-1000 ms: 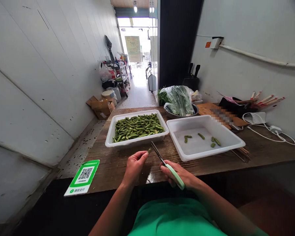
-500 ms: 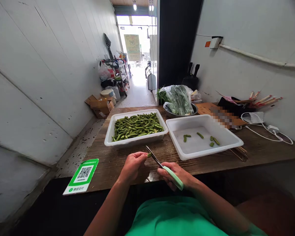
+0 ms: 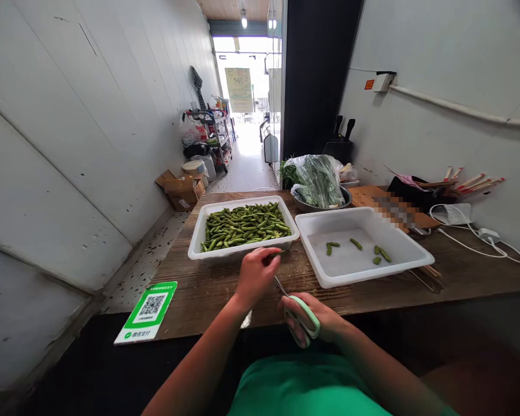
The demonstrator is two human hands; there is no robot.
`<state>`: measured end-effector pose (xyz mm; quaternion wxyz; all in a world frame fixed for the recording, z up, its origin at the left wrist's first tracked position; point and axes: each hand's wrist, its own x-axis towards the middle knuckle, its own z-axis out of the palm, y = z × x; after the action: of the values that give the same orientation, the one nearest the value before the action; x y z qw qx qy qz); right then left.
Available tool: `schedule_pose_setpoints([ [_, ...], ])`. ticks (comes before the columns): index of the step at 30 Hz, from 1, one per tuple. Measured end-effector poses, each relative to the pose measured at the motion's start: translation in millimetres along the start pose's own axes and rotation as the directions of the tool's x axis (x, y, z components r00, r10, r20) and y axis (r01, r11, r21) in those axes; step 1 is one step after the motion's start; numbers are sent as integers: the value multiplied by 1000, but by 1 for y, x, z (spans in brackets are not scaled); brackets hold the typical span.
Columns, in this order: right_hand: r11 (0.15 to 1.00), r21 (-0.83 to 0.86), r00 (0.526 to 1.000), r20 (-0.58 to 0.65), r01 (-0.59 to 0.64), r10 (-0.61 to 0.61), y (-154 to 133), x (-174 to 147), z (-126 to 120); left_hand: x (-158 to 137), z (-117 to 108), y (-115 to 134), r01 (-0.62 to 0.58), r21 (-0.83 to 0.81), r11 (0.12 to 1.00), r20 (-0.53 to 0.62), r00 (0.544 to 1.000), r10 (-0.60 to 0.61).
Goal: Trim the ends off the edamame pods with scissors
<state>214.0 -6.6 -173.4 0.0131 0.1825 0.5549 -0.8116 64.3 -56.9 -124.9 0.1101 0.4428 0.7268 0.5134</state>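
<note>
My left hand (image 3: 255, 278) pinched a pod (image 3: 282, 252) in closed fingers (image 3: 266, 253), visible end pointing right toward the right tray (image 3: 351, 260); my right hand (image 3: 324, 316) gripped scissors (image 3: 311, 319), nearer me.

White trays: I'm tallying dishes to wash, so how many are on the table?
2. One tray, heaped with green pods, is on the left; the other tray, with scattered pods, is just to its right.

On my desk (image 3: 199, 297), a tray (image 3: 219, 253) of pods (image 3: 245, 224) lies mid-frame, left of a second tray (image 3: 351, 261) also holding pods. A QR-code card (image 3: 149, 309) lies lower left.
</note>
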Motion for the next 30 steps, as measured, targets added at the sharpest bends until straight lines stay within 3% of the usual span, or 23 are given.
schedule_pose_setpoints([
  [2,999,48,1000,19,1,-2,3,2,0,18,19,18,-178,35,983,59,983,176],
  [4,998,69,999,34,11,-14,6,2,0,34,32,31,-332,19,943,178,929,324],
  [6,997,68,999,34,27,-29,7,1,-2,45,32,34,-418,110,902,196,899,392],
  [7,998,60,999,25,29,-31,6,0,-3,49,25,31,-414,218,884,168,908,384],
  [9,999,42,1000,2,27,-27,4,-2,-5,57,1,17,-279,488,827,80,958,276],
  [11,999,29,1000,-5,15,-15,2,-4,-8,67,-30,-3,-64,712,700,41,998,49],
  [12,1000,26,1000,-1,9,-9,1,-5,-8,72,-45,-13,25,772,635,32,996,-78],
  [14,999,35,1000,17,9,-10,1,-5,-9,83,-70,-31,95,793,601,47,975,-217],
  [17,995,93,995,91,30,-38,3,-1,-7,96,-90,-44,69,730,680,160,950,-267],
  [20,979,198,983,169,38,-72,4,3,-4,93,-93,-41,-8,673,739,167,976,-142],
  [22,984,174,988,135,48,-72,1,3,-3,80,-87,-33,-39,615,788,98,995,-28],
  [24,997,39,997,36,68,-69,-4,1,-3,60,-77,-25,-61,471,880,106,994,12],
  [27,980,-177,991,-79,89,-104,-14,-3,-3,28,-60,-20,44,154,987,256,963,-83],
  [30,957,-276,988,-97,92,-123,-19,-4,-5,9,-48,-22,251,-45,967,339,914,-221],
])
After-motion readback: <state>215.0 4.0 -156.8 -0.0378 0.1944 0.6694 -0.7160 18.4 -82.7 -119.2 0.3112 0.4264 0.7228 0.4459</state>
